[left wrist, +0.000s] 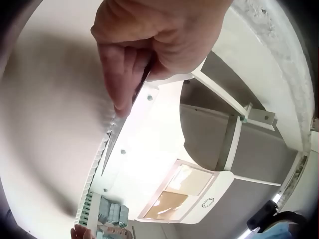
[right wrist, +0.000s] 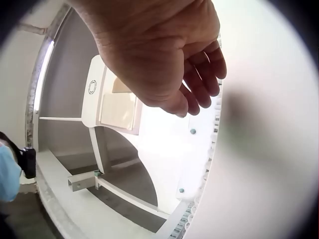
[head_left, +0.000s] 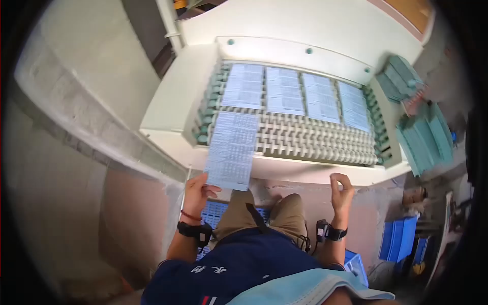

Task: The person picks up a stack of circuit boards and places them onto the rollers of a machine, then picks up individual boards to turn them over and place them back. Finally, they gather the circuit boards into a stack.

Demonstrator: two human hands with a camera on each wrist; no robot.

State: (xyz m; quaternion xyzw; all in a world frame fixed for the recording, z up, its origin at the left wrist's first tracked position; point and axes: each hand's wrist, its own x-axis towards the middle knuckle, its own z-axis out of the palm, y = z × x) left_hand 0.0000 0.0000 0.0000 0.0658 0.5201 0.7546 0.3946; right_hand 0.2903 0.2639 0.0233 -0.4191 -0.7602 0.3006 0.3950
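My left hand (head_left: 196,195) pinches the near-left corner of a thin pale-blue panel (head_left: 231,147) covered in rows of small dark marks. Its far end overlaps the front of the roller conveyor (head_left: 310,137). The left wrist view catches this panel (left wrist: 115,137) almost edge-on between thumb and fingers. Four-sided panels of the same kind, several of them, lie in a row on the rollers, among them a left one (head_left: 243,85) and a right one (head_left: 354,105). My right hand (head_left: 342,192) hovers before the machine's front edge, fingers loosely curled, with nothing in it.
A white machine housing (head_left: 173,96) frames the conveyor. Grey-green slotted racks (head_left: 424,137) stand at its right end. Blue bins (head_left: 398,239) sit lower right, and a blue plastic grid (head_left: 213,213) shows beside my legs. A whitish wall ledge (head_left: 112,137) runs along the left.
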